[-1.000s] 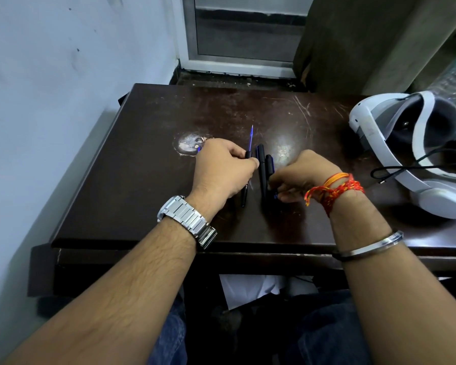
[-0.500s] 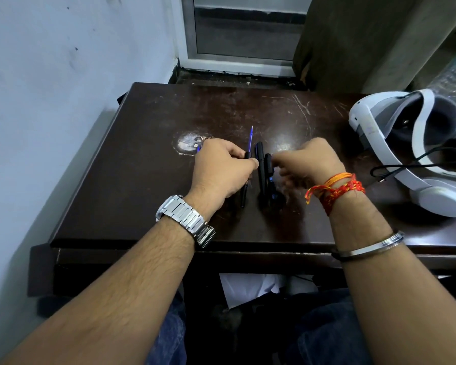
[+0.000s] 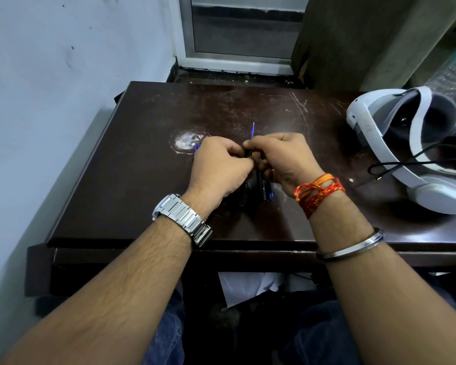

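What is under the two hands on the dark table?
Some black pens stick out from under the left hand and right hand toward the near edge; a thin blue refill pokes out on the far side. Their middles are covered.

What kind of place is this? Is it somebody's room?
Probably a small room at home, with a desk corner. A scratched dark wooden table stands against a painted wall, a curtain hangs behind it, and a white VR headset lies on it, off to the right of the pens.
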Available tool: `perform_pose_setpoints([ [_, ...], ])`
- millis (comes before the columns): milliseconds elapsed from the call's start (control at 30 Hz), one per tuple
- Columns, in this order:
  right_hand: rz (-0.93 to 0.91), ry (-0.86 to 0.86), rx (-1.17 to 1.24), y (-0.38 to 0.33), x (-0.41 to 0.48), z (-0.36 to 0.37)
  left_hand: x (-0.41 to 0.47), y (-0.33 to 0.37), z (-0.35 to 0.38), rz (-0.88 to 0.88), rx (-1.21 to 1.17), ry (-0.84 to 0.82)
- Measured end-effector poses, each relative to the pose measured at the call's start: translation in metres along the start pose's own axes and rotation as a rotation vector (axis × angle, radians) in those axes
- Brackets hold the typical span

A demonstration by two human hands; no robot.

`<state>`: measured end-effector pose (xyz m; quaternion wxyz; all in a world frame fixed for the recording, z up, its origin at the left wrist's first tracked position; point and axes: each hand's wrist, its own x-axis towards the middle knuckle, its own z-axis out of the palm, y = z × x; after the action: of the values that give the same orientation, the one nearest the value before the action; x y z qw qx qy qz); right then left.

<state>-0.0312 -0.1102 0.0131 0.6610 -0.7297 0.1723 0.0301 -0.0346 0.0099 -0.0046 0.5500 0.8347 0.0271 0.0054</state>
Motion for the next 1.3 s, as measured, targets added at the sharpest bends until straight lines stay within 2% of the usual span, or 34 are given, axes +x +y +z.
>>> perform_pose_setpoints([
  [133,-0.116,0.091,0.078,-0.002,0.003,-0.005,0.0,0.0,0.0,-0.025,0.025,-0.034],
  [333,-0.327,0.252,0.401,-0.008,0.007,-0.012,0.0,-0.001,-0.005,-0.093,0.032,-0.137],
  [400,-0.355,0.278,0.408,-0.007,0.01,-0.016,0.001,-0.003,-0.008,-0.108,0.028,-0.112],
  [633,-0.148,0.14,0.029,0.008,0.016,-0.017,0.004,0.001,-0.005,-0.063,-0.023,0.001],
  [800,-0.095,0.078,-0.011,0.009,0.017,-0.015,0.003,0.0,0.0,-0.011,0.035,-0.06],
  [900,-0.08,0.072,-0.005,0.01,0.018,-0.014,0.003,-0.004,0.001,-0.036,0.055,-0.126],
  [1000,-0.059,0.055,-0.001,0.011,0.017,-0.012,0.005,-0.006,0.004,-0.062,0.1,-0.112],
  [1133,-0.066,0.148,-0.008,0.012,0.02,-0.011,0.008,-0.006,0.008,-0.098,0.231,-0.043],
  [1300,-0.068,0.289,0.013,0.014,0.025,-0.016,0.01,-0.004,0.014,-0.123,0.281,-0.05],
])
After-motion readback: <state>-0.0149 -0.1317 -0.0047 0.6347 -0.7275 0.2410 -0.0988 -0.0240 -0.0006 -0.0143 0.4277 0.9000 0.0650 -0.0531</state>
